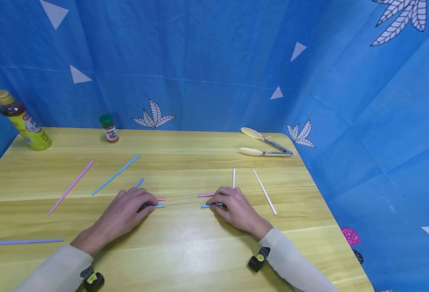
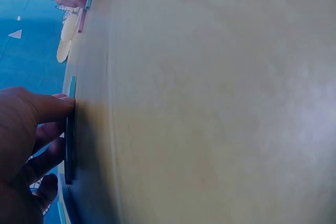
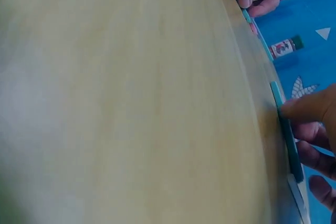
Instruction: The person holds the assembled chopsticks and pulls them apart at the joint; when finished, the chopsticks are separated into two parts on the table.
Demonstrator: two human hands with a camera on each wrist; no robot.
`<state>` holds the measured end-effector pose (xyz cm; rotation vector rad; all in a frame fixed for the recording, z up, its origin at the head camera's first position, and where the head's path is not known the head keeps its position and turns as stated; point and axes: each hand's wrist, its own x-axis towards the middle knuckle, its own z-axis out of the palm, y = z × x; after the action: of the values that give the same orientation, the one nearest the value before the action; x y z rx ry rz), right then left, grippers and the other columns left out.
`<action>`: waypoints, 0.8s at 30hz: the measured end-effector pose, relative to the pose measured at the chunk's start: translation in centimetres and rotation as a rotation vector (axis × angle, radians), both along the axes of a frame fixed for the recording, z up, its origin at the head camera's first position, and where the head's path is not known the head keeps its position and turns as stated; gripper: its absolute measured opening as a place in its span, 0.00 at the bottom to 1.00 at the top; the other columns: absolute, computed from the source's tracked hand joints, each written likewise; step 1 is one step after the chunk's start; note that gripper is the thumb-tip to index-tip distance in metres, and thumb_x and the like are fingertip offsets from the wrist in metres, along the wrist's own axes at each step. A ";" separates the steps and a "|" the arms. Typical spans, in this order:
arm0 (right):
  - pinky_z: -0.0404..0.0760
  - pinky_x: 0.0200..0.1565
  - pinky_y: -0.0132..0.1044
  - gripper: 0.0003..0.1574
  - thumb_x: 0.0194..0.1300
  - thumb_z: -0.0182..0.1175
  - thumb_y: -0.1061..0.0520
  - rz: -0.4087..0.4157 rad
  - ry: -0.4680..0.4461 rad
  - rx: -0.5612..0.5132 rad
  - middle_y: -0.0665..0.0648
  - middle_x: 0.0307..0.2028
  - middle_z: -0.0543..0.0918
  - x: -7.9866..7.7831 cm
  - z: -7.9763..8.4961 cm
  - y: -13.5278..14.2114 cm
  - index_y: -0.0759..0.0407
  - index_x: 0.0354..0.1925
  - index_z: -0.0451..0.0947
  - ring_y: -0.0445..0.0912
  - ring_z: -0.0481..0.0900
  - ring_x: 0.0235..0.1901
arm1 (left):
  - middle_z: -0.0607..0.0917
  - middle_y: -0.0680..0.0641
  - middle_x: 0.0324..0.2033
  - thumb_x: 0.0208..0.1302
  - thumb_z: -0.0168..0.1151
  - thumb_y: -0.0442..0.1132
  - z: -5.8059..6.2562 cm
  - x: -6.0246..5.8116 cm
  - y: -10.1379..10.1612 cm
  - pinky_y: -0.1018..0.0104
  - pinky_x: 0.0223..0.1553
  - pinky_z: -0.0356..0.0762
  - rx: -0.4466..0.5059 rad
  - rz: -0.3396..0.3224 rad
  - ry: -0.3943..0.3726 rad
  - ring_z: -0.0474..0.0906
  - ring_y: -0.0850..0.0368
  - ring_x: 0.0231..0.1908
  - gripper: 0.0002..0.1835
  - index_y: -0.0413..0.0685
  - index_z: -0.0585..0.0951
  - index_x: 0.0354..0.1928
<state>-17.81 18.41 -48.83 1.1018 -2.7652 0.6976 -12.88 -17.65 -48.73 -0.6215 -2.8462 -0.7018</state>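
Near the table's middle, my left hand (image 1: 132,207) pinches a thin blue straw-like stick (image 2: 71,135) between thumb and fingers, its end poking out to the right. A pink stick (image 1: 161,199) shows just behind that one, and a purple stick (image 1: 139,183) sticks out beyond the knuckles; the hand hides the rest of both. Across a gap, my right hand (image 1: 235,207) pinches another blue stick (image 3: 287,135), its end pointing left. Behind it another pink stick (image 1: 205,195) emerges from under the fingers. One white stick (image 1: 234,177) runs away from the right knuckles.
Pink (image 1: 71,187), blue (image 1: 115,175) and purple (image 1: 22,242) sticks lie at left, a white stick (image 1: 264,191) at right. Along the back stand a yellow-labelled bottle (image 1: 28,125) and a green-capped jar (image 1: 110,130); tongs (image 1: 272,148) lie back right. Blue cloth (image 1: 214,61) hangs behind.
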 end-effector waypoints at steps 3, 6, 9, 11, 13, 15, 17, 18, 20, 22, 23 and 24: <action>0.79 0.49 0.40 0.07 0.75 0.72 0.53 -0.033 -0.031 -0.059 0.45 0.45 0.88 -0.5 0.4 0.6 0.47 0.49 0.92 0.40 0.82 0.44 | 0.90 0.57 0.45 0.68 0.78 0.37 -0.1 0.0 0.0 0.58 0.45 0.69 0.001 -0.002 -0.010 0.85 0.54 0.50 0.09 0.59 0.90 0.46; 0.83 0.44 0.38 0.08 0.76 0.71 0.55 -0.114 -0.080 -0.144 0.46 0.43 0.88 -1.6 0.9 1.5 0.51 0.50 0.92 0.40 0.81 0.40 | 0.90 0.57 0.45 0.68 0.77 0.37 -0.1 0.0 0.0 0.58 0.46 0.69 -0.001 -0.001 -0.010 0.85 0.53 0.50 0.09 0.59 0.90 0.47; 0.82 0.41 0.37 0.10 0.76 0.70 0.56 -0.221 -0.118 -0.203 0.49 0.40 0.87 -2.8 1.3 2.8 0.56 0.52 0.91 0.40 0.80 0.37 | 0.90 0.57 0.45 0.68 0.77 0.37 -0.1 0.0 -0.1 0.58 0.46 0.69 -0.002 0.001 -0.011 0.85 0.54 0.50 0.09 0.59 0.90 0.47; 0.81 0.42 0.38 0.11 0.76 0.70 0.56 -0.294 -0.134 -0.205 0.51 0.39 0.86 -3.4 1.5 3.6 0.57 0.53 0.89 0.41 0.80 0.37 | 0.90 0.57 0.45 0.68 0.77 0.37 -0.1 0.0 -0.1 0.58 0.45 0.69 -0.005 0.003 -0.013 0.85 0.54 0.50 0.09 0.59 0.90 0.47; 0.81 0.44 0.41 0.13 0.76 0.70 0.55 -0.351 -0.155 -0.186 0.53 0.38 0.86 -3.9 1.4 4.3 0.59 0.54 0.88 0.44 0.81 0.37 | 0.89 0.58 0.44 0.68 0.77 0.37 -0.1 0.0 -0.1 0.59 0.45 0.69 -0.006 0.005 -0.018 0.85 0.55 0.49 0.09 0.60 0.90 0.47; 0.80 0.45 0.45 0.16 0.75 0.71 0.53 -0.391 -0.184 -0.141 0.54 0.38 0.86 -4.1 1.3 4.7 0.59 0.55 0.86 0.46 0.81 0.38 | 0.89 0.58 0.44 0.68 0.77 0.37 -0.1 0.0 -0.1 0.58 0.46 0.69 -0.006 0.007 -0.020 0.85 0.55 0.49 0.09 0.60 0.90 0.47; 0.80 0.47 0.47 0.19 0.74 0.71 0.49 -0.415 -0.226 -0.100 0.55 0.40 0.86 -4.2 1.2 5.0 0.59 0.56 0.85 0.48 0.82 0.39 | 0.90 0.57 0.45 0.68 0.77 0.37 -0.1 0.0 0.0 0.58 0.46 0.69 -0.005 0.007 -0.021 0.85 0.54 0.50 0.09 0.59 0.90 0.47; 0.80 0.48 0.48 0.21 0.74 0.71 0.48 -0.424 -0.244 -0.083 0.55 0.41 0.86 -4.3 1.1 5.0 0.59 0.56 0.85 0.48 0.82 0.40 | 0.90 0.57 0.45 0.68 0.77 0.37 -0.1 0.1 0.0 0.58 0.46 0.69 -0.004 0.006 -0.021 0.85 0.54 0.50 0.09 0.59 0.90 0.47; 0.80 0.49 0.49 0.22 0.74 0.71 0.44 -0.437 -0.264 -0.054 0.55 0.41 0.86 -4.4 0.9 5.1 0.58 0.55 0.85 0.49 0.81 0.41 | 0.90 0.57 0.45 0.69 0.77 0.37 -0.1 0.1 0.0 0.58 0.46 0.70 -0.003 0.007 -0.022 0.85 0.54 0.51 0.09 0.59 0.90 0.47; 0.80 0.48 0.48 0.22 0.74 0.71 0.42 -0.451 -0.274 -0.046 0.55 0.40 0.86 -4.5 0.7 4.9 0.58 0.51 0.84 0.49 0.80 0.40 | 0.90 0.57 0.45 0.69 0.77 0.37 -0.1 0.1 0.0 0.58 0.46 0.70 -0.003 0.008 -0.022 0.85 0.53 0.51 0.09 0.59 0.90 0.47; 0.80 0.47 0.47 0.23 0.74 0.71 0.41 -0.455 -0.272 -0.041 0.55 0.39 0.85 -4.6 0.7 4.8 0.58 0.49 0.84 0.48 0.80 0.39 | 0.90 0.57 0.45 0.69 0.77 0.37 -0.1 0.1 0.0 0.58 0.46 0.70 -0.004 0.010 -0.023 0.85 0.53 0.51 0.09 0.59 0.90 0.47; 0.79 0.46 0.46 0.23 0.73 0.71 0.40 -0.460 -0.269 -0.034 0.55 0.38 0.85 -4.7 0.6 4.6 0.58 0.47 0.83 0.48 0.79 0.38 | 0.90 0.57 0.45 0.69 0.77 0.37 -0.1 0.1 0.0 0.58 0.46 0.70 -0.005 0.012 -0.023 0.85 0.53 0.51 0.09 0.59 0.90 0.47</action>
<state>-22.46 23.05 -48.19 0.3539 -3.0428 0.8716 -12.77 -17.63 -48.81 -0.6005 -2.8708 -0.7046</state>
